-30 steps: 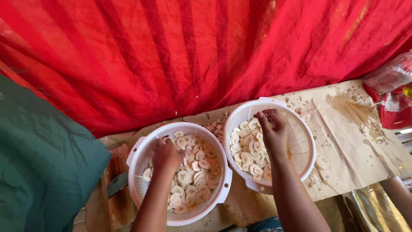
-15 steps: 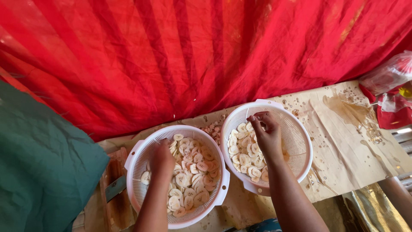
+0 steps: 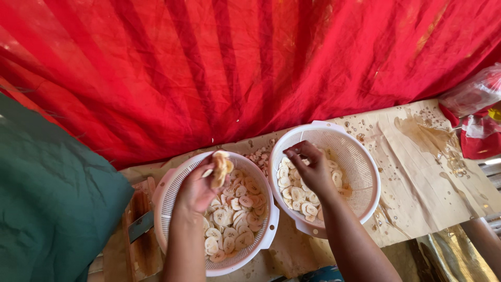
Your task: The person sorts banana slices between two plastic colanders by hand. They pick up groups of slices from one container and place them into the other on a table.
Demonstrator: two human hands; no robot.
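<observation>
Two white plastic colanders sit side by side on a paper-covered table. The left colander (image 3: 166, 194) holds many pale round banana slices (image 3: 237, 215). My left hand (image 3: 197, 189) is raised over it, shut on a small bunch of slices (image 3: 219, 168) held above the rim. The right colander (image 3: 360, 167) holds fewer slices (image 3: 296, 194). My right hand (image 3: 311, 168) reaches into it, fingers curled down among the slices; whether it grips any is hidden.
A red cloth (image 3: 250, 68) hangs behind the table. Brown stained paper (image 3: 428, 172) covers the tabletop. A green cloth (image 3: 52, 209) lies at the left, beside a wooden slicer board (image 3: 136, 230). A few loose slices (image 3: 258, 155) lie between the colanders. Bags (image 3: 477, 112) sit far right.
My left hand has lifted out of the left colander with a bunch of slices. My right hand has shifted left and lower inside the right colander.
</observation>
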